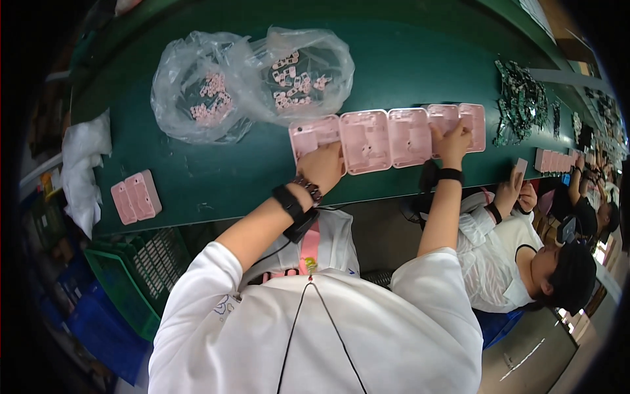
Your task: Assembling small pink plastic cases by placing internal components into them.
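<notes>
A row of several pink plastic cases (pixel 365 141), hollow sides up, lies on the green table in front of me. At the row's left end, my left hand (pixel 321 168) is bent over the near right corner of the leftmost case (pixel 314 130), with its fingertips partly hidden. My right hand (pixel 453 144) grips the case at the right end (pixel 474 125), thumb and fingers apart across its near part. Small dark and pink details show inside the cases. Between the hands, another pink case (pixel 410 134) stands against its neighbours.
Two clear plastic bags (pixel 167 98) with small pink parts lie beyond the row. A separate pink case (pixel 136 197) is at the left, near a white plastic bag (pixel 88 164). Dark green circuit boards (pixel 522 102) are piled at right. A co-worker (pixel 508 256) sits to my right; green crates (pixel 138 269) stand below left.
</notes>
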Motion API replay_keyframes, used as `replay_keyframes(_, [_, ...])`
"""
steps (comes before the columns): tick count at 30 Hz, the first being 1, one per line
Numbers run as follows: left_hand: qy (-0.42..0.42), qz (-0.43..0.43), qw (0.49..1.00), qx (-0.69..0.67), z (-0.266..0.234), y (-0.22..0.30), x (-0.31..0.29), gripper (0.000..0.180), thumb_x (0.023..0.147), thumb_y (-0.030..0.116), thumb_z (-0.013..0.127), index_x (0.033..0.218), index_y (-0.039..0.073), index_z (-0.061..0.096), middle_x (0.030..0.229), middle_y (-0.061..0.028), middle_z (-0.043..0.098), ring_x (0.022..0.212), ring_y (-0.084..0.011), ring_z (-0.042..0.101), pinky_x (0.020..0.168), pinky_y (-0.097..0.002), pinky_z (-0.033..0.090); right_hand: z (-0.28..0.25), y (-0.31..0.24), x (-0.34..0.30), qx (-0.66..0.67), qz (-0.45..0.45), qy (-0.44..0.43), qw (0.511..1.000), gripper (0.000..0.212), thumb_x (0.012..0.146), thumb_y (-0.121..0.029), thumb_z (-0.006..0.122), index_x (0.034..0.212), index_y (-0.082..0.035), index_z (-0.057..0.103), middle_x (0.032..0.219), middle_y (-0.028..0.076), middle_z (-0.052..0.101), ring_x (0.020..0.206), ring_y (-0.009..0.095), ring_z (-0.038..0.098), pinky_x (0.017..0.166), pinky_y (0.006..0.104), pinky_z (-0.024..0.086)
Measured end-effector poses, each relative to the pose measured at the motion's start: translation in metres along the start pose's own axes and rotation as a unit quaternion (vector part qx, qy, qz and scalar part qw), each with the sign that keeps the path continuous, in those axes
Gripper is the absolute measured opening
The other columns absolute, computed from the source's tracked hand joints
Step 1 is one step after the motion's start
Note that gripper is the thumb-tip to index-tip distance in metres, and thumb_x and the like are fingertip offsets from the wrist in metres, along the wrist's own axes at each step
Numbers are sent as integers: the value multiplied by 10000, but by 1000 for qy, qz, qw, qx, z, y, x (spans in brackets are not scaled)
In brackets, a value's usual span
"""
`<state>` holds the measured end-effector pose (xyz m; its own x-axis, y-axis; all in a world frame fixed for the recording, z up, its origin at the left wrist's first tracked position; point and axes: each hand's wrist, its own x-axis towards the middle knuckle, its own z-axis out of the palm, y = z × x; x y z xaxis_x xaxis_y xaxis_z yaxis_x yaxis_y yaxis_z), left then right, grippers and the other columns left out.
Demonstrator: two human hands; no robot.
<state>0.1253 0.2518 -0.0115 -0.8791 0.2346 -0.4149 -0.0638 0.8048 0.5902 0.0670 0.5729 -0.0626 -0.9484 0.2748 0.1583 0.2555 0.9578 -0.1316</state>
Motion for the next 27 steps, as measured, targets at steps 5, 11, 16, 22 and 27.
replay_keyframes(5, [63,25,989,133,3,-3,-3,405,762,247,607,1120,89,504,851,-76,624,699,-251,623,577,-390,492,-6,-21,7,-9,-45,54,997,795,649,-452,726,1216,9,413,1114,258,436,991,419,444,846,482,373])
replay_keyframes(11, [64,-24,987,147,-19,-36,-43,415,756,248,610,1123,90,499,882,-72,618,689,-256,621,563,-392,494,-61,-176,-92,154,-229,7,961,527,739,-256,655,1191,-47,479,1052,215,454,963,379,454,803,432,379])
replay_keyframes(16, [72,21,993,88,-53,-95,-89,279,765,205,588,1026,114,552,870,-59,603,661,-263,611,528,-370,492,-54,-240,-154,232,-306,-236,892,476,764,-185,613,1201,-76,459,951,160,487,852,324,534,690,402,444])
replay_keyframes(22, [333,-94,929,130,-144,-228,-160,121,811,167,574,917,111,591,877,-88,591,751,-297,590,621,-372,481,-35,-265,-183,134,-360,-269,883,464,767,-181,601,1199,-107,449,904,142,519,744,319,577,614,399,487])
replay_keyframes(27, [394,-468,762,212,-229,-396,-228,520,797,383,563,1175,39,468,1035,-177,575,986,-352,554,790,-436,481,-40,-289,-195,82,-330,-271,901,458,735,-195,625,1156,-89,476,850,115,529,752,287,587,604,373,487])
